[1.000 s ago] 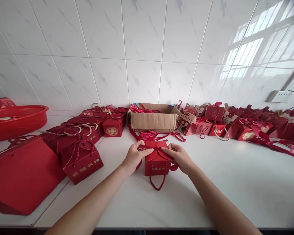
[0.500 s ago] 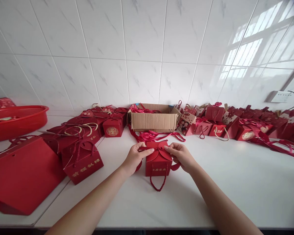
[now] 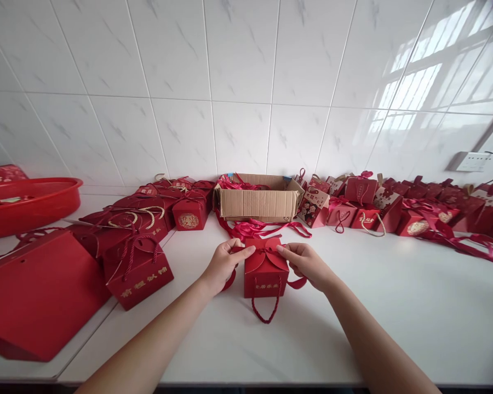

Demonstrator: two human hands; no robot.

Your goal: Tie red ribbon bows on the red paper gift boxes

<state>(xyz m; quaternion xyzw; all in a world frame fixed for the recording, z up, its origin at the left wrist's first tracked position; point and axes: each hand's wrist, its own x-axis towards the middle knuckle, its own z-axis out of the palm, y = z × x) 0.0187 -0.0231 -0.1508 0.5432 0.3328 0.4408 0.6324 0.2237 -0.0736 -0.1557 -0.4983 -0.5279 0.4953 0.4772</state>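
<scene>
A small red gift box with gold lettering stands upright on the white table in front of me. Its rounded flaps are folded together on top, and a twisted cord handle hangs down its front. A red ribbon crosses the top, its ends looping out at both sides. My left hand is closed on the ribbon at the box's left, thumb over the top edge. At the right, my right hand pinches the ribbon's other side. The fingers partly hide the ribbon.
Behind the gift box is an open cardboard box with ribbons in and before it. Red gift boxes and a large red bag-like box stand left, near a red plastic basin. More gift boxes line the right.
Both thumbs have shifted slightly outward along the ribbon, the left one leftward and the right one rightward. The gift box stays in nearly the same place.
</scene>
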